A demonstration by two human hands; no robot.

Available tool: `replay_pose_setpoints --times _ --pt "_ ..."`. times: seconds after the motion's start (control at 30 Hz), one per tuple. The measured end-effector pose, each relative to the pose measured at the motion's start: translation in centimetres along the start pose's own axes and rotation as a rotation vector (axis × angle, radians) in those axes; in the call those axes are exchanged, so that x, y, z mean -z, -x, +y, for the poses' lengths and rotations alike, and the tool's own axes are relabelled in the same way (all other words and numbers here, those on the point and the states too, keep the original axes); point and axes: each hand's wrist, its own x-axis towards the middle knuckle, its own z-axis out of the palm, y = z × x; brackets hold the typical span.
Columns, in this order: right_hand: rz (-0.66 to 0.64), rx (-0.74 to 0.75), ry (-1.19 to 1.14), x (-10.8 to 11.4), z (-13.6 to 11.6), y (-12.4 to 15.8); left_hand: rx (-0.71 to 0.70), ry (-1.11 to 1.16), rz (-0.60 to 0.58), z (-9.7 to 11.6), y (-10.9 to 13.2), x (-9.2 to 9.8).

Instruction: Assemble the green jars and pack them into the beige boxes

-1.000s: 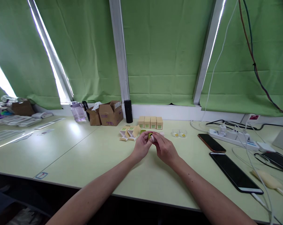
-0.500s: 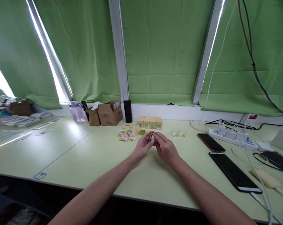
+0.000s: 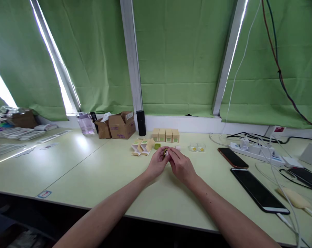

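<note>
My left hand (image 3: 157,161) and my right hand (image 3: 181,164) meet over the table, both closed on a small olive-green and white piece (image 3: 165,152). Fingers cover most of it, so its kind cannot be made out. Just behind my left hand lies a small green container (image 3: 157,146). A pale pink bit (image 3: 177,148) shows behind my right fingers. Two open cardboard boxes (image 3: 141,147) lie to the left of the hands, and a row of several small closed boxes (image 3: 165,135) stands behind. Two clear cups with yellow centres (image 3: 197,147) sit to the right.
On the right lie two phones (image 3: 259,189), a power strip (image 3: 256,151) and loose white cables. A black cylinder (image 3: 141,123), a brown carton (image 3: 122,125) and a water bottle (image 3: 85,123) stand along the back. Flat sheets (image 3: 23,133) lie far left.
My fingers have shifted slightly around the small piece. The pale pink bit behind my right hand shows more clearly. A dark shape has appeared at the far left edge.
</note>
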Motion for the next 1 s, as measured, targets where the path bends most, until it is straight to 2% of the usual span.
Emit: replay_pose_setpoints --times 0.23,0.47,1.0 --pt "0.005 -0.022 -0.131 0.12 0.27 -0.15 0.009 0.059 0.002 -0.03 -0.12 -0.1" --pt "0.015 -0.176 -0.387 0.68 0.42 -0.34 0.101 0.165 0.009 0.45 -0.21 0.4" --pt "-0.009 -0.242 -0.453 0.59 0.63 -0.27 0.129 0.21 -0.02 -0.07 -0.54 0.59"
